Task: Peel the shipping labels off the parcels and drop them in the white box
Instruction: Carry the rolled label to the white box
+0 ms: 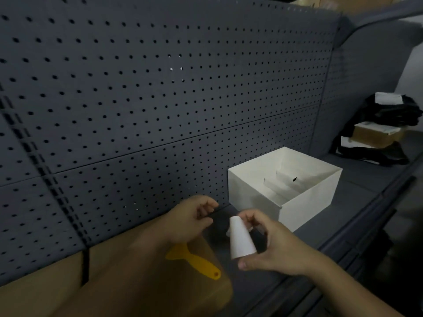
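Left hand (192,217) loosely curled, empty; right hand (272,245) pinching with fingertips and thumb

**Colours on the shelf**

The white box (304,202) and the curled shipping label (241,241) are plain white. The scraper (194,261) is yellow, lying on a brown cardboard parcel (137,282). The pegboard (160,88) is dark grey, dotted with regular rows of black holes.

Grey shelf (357,193), white box (306,202), seemingly parcels (377,133)
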`<state>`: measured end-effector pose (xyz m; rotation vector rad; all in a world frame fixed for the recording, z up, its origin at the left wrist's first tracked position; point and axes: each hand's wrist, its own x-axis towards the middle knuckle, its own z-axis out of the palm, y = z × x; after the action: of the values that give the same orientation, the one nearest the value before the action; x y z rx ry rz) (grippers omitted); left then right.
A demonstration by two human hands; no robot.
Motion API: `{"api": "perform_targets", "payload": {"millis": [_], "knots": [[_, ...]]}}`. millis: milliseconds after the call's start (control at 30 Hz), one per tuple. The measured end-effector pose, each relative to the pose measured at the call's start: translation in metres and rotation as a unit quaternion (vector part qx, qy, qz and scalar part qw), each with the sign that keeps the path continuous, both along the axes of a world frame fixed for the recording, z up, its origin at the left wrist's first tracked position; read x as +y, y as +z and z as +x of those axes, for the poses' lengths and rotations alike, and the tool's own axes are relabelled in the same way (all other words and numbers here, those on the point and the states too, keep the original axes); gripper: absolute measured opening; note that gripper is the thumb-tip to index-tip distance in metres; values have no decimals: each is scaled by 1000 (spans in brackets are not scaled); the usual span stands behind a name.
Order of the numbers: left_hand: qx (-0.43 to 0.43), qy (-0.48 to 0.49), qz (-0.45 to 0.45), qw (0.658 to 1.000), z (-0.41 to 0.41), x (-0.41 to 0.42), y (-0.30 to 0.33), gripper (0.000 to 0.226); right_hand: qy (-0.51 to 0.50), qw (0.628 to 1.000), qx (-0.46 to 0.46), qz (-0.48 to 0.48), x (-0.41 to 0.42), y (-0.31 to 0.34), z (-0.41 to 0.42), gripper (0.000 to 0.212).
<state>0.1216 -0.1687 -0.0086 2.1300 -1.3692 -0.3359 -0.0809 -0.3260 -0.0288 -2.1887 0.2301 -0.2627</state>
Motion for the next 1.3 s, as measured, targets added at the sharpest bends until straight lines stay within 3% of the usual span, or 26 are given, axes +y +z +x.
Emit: {"api": "perform_targets", "payload": {"millis": [267,400,667,867,1000,1133,1300], "knots": [[-48,-61,211,974,4,-71,-26,72,-35,998,3,61,-35,-34,-14,77],[-59,-93,263,958,13,-93,-37,80,-61,995,11,83,-34,-49,-17,75],[-72,-139,286,945,29,-118,-51,99,-104,988,22,111,-28,-54,-26,71],[-63,-139,281,948,32,-119,-57,82,-143,985,41,84,-27,-65,-21,84],[-48,-131,273,952,33,-113,-51,71,-148,986,38,69,-23,-63,-21,82],[-12,-127,229,965,30,-94,-27,71,-117,992,37,33,-19,-36,-24,67],[10,-127,139,982,26,-83,34,72,-105,994,-33,1,-33,23,-31,77]]}}
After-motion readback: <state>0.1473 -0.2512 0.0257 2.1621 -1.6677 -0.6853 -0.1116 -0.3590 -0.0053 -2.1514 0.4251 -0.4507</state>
